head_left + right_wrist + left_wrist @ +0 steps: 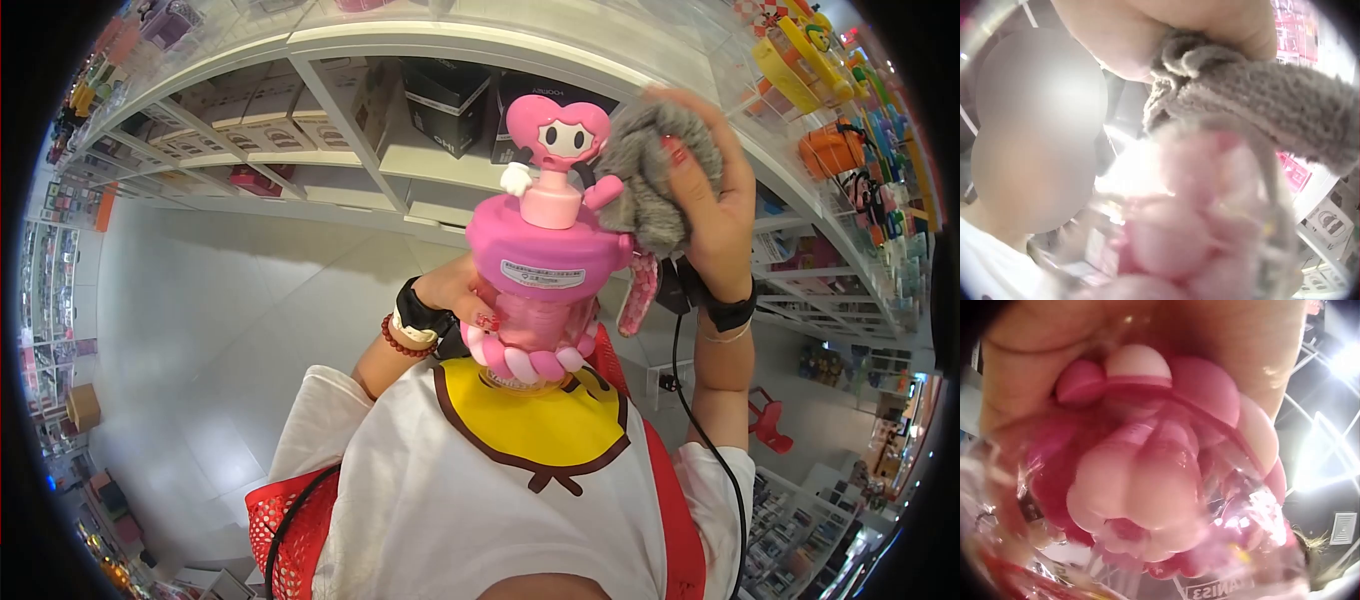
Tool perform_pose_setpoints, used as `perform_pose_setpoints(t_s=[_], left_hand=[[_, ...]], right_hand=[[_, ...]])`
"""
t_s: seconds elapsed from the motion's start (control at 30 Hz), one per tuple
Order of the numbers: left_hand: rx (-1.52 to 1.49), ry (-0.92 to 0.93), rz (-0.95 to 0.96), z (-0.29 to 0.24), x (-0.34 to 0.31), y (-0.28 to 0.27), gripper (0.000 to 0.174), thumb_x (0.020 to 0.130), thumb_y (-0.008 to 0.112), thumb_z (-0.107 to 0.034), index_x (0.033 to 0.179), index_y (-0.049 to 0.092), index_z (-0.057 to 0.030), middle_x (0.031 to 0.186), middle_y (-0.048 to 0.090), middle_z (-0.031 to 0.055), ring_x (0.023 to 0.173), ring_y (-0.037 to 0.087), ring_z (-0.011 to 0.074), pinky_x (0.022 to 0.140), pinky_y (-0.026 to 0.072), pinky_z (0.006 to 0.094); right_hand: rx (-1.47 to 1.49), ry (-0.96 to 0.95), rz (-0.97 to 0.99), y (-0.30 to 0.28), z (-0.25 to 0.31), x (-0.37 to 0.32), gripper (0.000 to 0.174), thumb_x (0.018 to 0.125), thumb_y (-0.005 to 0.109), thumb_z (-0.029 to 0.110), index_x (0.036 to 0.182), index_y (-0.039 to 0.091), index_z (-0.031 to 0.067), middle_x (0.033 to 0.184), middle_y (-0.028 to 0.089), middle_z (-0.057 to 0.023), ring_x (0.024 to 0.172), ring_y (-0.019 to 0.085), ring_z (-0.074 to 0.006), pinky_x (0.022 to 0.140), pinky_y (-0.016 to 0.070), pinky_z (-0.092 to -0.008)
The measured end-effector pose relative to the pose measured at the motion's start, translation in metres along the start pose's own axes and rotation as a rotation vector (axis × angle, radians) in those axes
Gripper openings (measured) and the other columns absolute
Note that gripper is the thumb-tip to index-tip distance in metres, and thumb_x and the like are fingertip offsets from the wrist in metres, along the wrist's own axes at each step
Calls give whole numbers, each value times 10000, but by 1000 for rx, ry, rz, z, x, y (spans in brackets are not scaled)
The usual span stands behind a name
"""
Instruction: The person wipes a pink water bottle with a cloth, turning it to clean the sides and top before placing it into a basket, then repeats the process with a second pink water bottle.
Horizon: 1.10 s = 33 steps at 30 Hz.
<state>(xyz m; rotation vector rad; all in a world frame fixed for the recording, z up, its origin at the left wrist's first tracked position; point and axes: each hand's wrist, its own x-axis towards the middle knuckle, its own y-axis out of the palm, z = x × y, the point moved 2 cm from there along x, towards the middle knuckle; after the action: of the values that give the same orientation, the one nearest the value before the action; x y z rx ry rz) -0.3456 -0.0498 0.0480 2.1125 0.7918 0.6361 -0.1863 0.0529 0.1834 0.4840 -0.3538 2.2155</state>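
Note:
A pink water bottle (540, 318) with a see-through body stands upright before the chest. Its purple-pink lid (545, 240) bears a white label and a heart-headed cartoon figure (562, 130). Round the base runs a ring of pink and white beads (525, 360), seen large in the left wrist view. My left hand (452, 290) grips the bottle's side, thumb in front. My right hand (718, 205) holds a bunched grey cloth (640, 170) right at the figure's side and lid edge. In the right wrist view the cloth (1260, 103) hangs over the blurred bottle. A pink patterned strap (640, 295) dangles beside the lid.
White shelving (330, 185) with boxed goods (445, 105) stretches in front. Yellow and orange items (830, 150) hang at the right. A black cable (690, 400) runs down from the right wrist. Grey tiled floor (220, 330) lies at the left.

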Motion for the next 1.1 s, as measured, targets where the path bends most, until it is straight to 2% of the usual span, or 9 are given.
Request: perform_pose_setpoints(t_s=[0.07, 0.23, 0.43, 0.53, 0.67, 0.77, 0.87, 0.93, 1.1], left_hand=[[-11, 47, 54, 0, -1, -4, 842, 637, 792, -269, 1296, 377, 53, 1185, 537, 209, 1083, 556, 291, 913, 453, 392], [162, 100, -61, -9, -2, 2, 980, 560, 839, -274, 1348, 317, -14, 1126, 554, 220, 1022, 567, 322, 865, 460, 396], [208, 76, 17, -10, 14, 3, 720, 684, 796, -220, 1269, 428, -18, 1131, 584, 105, 1026, 560, 191, 887, 448, 333], [338, 25, -7, 2, 23, -2, 694, 680, 790, -194, 1257, 445, -21, 1137, 584, 98, 1034, 558, 179, 898, 444, 334], [446, -137, 25, 9, 42, -4, 664, 664, 780, -140, 1239, 469, -19, 1129, 590, 96, 1038, 563, 176, 912, 439, 338], [328, -228, 75, 26, 56, -9, 674, 646, 789, -107, 1237, 479, -15, 1134, 596, 98, 1047, 570, 187, 925, 436, 347], [153, -353, 148, 57, 64, -32, 774, 645, 819, -206, 1270, 417, 12, 1176, 562, 150, 1073, 552, 241, 925, 429, 345], [122, -487, 239, 69, 82, -15, 736, 644, 816, -166, 1253, 437, 2, 1124, 585, 126, 1033, 569, 215, 899, 448, 336], [351, -604, 509, 110, 139, 8, 719, 627, 812, -112, 1242, 452, -23, 1057, 613, 79, 975, 581, 149, 858, 470, 312]], right_hand=[[282, 57, -98, 3, 7, 0, 286, 907, 463, 62, 1171, 535, -20, 1125, 602, -163, 995, 601, -189, 862, 483, -276], [-164, -94, -171, -37, -5, -18, 351, 866, 425, 23, 1203, 516, -21, 1134, 597, -164, 1037, 577, -209, 928, 432, -315], [-287, -155, -343, -22, 22, -15, 327, 854, 489, 7, 1177, 520, -36, 1183, 572, -130, 1040, 564, -172, 901, 437, -281], [-244, -126, -236, -34, 18, -20, 342, 863, 504, 5, 1204, 513, -22, 1171, 578, -107, 1025, 561, -138, 883, 441, -261], [-690, -190, 26, -61, 16, -41, 306, 869, 502, 35, 1167, 568, 18, 1147, 590, -100, 985, 562, -138, 858, 434, -245], [-764, 230, -7, -86, 5, -103, 303, 861, 503, 42, 1152, 590, 38, 1145, 589, -131, 951, 587, -180, 838, 450, -272], [-365, 810, -108, -74, 0, -167, 362, 828, 554, 57, 1190, 567, 54, 1097, 608, -140, 904, 603, -211, 792, 468, -299], [-414, 688, -130, -64, -3, -209, 459, 783, 601, 104, 1228, 526, 16, 1061, 616, -150, 872, 593, -206, 792, 466, -317], [-449, 913, -357, -61, 26, -282, 446, 740, 684, 168, 1151, 557, 49, 910, 651, -153, 760, 638, -271, 703, 492, -320]])
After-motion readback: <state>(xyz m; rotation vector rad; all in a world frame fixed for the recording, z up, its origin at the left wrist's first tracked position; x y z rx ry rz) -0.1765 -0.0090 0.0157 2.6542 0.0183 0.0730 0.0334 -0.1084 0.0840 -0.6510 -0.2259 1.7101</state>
